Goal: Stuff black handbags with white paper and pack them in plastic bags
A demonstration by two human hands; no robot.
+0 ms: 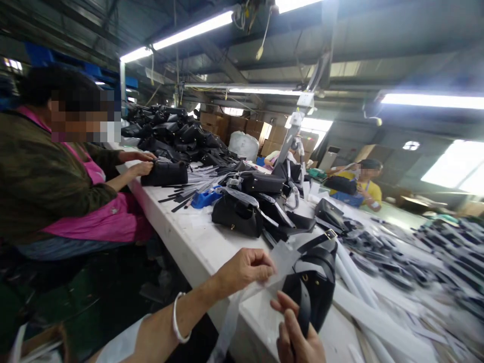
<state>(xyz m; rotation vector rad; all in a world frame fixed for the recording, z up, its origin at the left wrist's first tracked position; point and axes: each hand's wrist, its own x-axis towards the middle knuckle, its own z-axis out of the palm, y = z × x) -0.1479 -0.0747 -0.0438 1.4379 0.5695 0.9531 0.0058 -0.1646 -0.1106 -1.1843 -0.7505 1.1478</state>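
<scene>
Near the table's front edge, my left hand is closed in a pinch on a strip of thin, translucent plastic film. The film hangs down past the edge, and another part of it rises behind my fingers. My right hand grips a black strap between thumb and fingers. That strap runs up in front of a black handbag with small gold fittings, which stands upright on the table. Part of the strap's lower end is hidden by my right fingers.
On the white table lie another black handbag, a blue item and a far heap of black bags. Straps spread on the right. At left a person in a pink apron handles a black bag.
</scene>
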